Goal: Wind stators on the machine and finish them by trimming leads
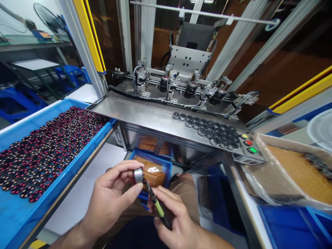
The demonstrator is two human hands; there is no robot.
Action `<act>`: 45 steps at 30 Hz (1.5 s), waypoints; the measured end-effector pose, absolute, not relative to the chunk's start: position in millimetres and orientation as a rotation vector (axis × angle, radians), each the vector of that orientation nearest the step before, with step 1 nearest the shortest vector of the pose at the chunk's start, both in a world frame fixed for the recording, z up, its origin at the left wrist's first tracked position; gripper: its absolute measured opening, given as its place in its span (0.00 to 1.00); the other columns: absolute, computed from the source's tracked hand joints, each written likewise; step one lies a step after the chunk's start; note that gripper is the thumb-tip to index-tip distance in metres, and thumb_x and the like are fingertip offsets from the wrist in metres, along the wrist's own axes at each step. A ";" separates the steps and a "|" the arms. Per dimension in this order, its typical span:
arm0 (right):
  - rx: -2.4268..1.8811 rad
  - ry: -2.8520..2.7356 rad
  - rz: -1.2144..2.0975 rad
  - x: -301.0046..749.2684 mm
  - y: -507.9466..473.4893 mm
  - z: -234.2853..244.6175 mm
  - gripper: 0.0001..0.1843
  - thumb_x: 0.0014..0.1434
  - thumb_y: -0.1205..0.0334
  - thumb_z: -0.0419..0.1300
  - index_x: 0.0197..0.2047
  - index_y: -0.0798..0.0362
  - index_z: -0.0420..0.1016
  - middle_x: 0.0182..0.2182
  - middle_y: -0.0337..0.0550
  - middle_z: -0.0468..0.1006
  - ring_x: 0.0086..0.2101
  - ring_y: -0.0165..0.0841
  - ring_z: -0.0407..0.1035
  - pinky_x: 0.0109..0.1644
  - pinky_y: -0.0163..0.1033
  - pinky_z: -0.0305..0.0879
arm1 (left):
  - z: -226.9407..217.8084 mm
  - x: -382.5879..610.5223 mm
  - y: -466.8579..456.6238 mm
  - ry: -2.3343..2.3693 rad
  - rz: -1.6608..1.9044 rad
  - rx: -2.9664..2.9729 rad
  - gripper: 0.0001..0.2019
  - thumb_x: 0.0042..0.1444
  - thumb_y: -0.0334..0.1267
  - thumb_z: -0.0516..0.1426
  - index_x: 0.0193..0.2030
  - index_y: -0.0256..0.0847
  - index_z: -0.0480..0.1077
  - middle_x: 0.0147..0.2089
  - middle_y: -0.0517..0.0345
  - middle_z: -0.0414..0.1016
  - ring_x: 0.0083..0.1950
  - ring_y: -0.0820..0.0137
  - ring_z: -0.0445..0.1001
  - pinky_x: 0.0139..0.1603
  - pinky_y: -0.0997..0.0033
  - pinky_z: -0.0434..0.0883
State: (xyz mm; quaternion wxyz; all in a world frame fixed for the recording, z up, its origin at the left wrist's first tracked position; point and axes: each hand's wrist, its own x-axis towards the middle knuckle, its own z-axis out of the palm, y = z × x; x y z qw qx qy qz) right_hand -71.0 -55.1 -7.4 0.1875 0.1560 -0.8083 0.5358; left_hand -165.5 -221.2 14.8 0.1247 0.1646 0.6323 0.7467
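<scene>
My left hand (111,197) holds a small motor part (138,175), a silver metal ring with a dark red edge, between thumb and fingers. In my right hand (178,216) is a slim hand tool (158,207) with a dark tip and a green and black handle, perhaps nippers or tweezers. Its tip is at the right side of the motor part; whether they touch I cannot tell. Both hands are above my lap, in front of a blue bin (168,173) with a brown, shiny-wrapped block (150,174) in it.
At left, a blue tray (85,155) bears many dark red-and-copper motor parts (52,148). Black and silver rings (212,129) crowd the metal ledge (135,112) ahead, beside a button box (250,154). Machine fixtures (190,88) stand behind. A plastic-lined carton (282,173) sits at right.
</scene>
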 end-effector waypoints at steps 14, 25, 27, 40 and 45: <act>0.406 -2.330 1.357 -67.2 -48.1 -10.4 0.40 0.46 0.74 0.53 0.64 0.53 0.61 0.42 0.48 0.76 0.43 0.37 0.74 0.47 0.37 0.74 | 11.8 -168.4 -220.3 1.825 2.286 0.603 0.09 0.58 0.28 0.60 0.43 0.45 0.77 0.49 0.56 0.78 0.54 0.67 0.75 0.55 0.72 0.73; 0.483 -2.271 1.436 -71.4 -50.5 -16.7 0.43 0.44 0.76 0.54 0.66 0.53 0.59 0.45 0.50 0.74 0.44 0.38 0.72 0.47 0.41 0.73 | 12.8 -160.2 -220.3 2.119 2.194 0.808 0.14 0.57 0.24 0.58 0.44 0.49 0.75 0.51 0.60 0.76 0.55 0.70 0.73 0.58 0.73 0.70; 0.485 -2.263 1.452 -71.5 -50.3 -16.5 0.43 0.44 0.75 0.54 0.66 0.53 0.60 0.44 0.50 0.74 0.43 0.38 0.72 0.46 0.41 0.73 | 11.3 -160.4 -220.8 2.135 2.182 0.833 0.14 0.58 0.23 0.58 0.45 0.48 0.74 0.50 0.60 0.76 0.55 0.70 0.73 0.58 0.73 0.70; 0.443 -2.253 1.406 -68.7 -49.4 -21.0 0.44 0.44 0.77 0.52 0.66 0.51 0.59 0.39 0.47 0.74 0.37 0.36 0.72 0.40 0.39 0.72 | 10.9 -158.8 -218.9 2.088 2.173 0.913 0.14 0.58 0.23 0.57 0.46 0.46 0.73 0.50 0.58 0.76 0.55 0.71 0.73 0.57 0.75 0.72; 0.439 -2.238 1.383 -71.1 -52.4 -19.0 0.45 0.43 0.76 0.52 0.67 0.53 0.58 0.41 0.48 0.71 0.42 0.37 0.71 0.44 0.39 0.73 | 11.7 -159.4 -217.4 2.093 2.178 0.945 0.15 0.57 0.22 0.57 0.45 0.46 0.73 0.49 0.59 0.77 0.55 0.72 0.74 0.57 0.77 0.72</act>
